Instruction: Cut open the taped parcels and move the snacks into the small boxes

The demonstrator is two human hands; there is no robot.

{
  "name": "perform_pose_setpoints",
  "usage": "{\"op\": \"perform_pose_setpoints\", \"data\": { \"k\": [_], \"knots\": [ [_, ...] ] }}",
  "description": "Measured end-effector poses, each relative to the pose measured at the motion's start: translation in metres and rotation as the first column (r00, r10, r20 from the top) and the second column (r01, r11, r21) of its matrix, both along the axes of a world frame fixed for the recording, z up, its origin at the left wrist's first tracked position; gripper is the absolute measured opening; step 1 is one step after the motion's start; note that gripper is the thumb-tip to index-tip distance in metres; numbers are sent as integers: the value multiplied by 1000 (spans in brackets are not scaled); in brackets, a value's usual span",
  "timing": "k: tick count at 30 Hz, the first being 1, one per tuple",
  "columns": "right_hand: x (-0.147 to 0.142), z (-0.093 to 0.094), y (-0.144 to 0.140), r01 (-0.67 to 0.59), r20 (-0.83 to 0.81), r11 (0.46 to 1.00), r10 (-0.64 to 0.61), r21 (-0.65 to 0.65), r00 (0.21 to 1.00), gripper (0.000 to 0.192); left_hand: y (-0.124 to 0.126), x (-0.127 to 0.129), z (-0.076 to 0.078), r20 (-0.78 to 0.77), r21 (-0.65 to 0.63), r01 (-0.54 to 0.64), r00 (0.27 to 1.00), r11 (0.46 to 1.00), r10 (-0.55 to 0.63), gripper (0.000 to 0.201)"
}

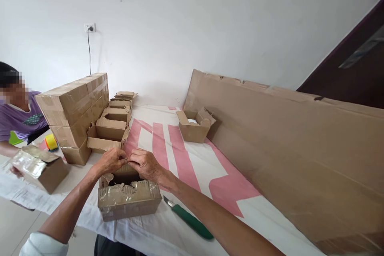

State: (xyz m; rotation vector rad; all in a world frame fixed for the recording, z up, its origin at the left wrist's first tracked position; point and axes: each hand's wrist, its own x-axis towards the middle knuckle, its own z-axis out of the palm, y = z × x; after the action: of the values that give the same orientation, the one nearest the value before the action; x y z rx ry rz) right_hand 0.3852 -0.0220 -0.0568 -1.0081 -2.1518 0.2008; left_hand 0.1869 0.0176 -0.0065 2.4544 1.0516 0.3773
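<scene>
A small open cardboard box [129,200] with torn tape on its front sits near the table's front edge. My left hand [110,161] and my right hand [146,163] meet over the box's far flap, fingers pinching its edge. A green-handled utility knife [189,219] lies on the cloth just right of the box, under my right forearm.
A stack of sealed cartons [73,114] stands at left with a row of open boxes [111,130] beside it. Another open box [195,126] sits mid-table by a large cardboard sheet [294,152]. A person [18,116] at left holds a taped box [40,168]; tape roll [51,142].
</scene>
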Motion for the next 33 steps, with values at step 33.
{"op": "perform_pose_setpoints", "data": {
  "k": [33],
  "knots": [
    [8, -4, 2, -33, -95, 996, 26, -79, 995, 18, 14, 4, 3, 91, -172, 153, 986, 973, -139, 17]
  ]
}}
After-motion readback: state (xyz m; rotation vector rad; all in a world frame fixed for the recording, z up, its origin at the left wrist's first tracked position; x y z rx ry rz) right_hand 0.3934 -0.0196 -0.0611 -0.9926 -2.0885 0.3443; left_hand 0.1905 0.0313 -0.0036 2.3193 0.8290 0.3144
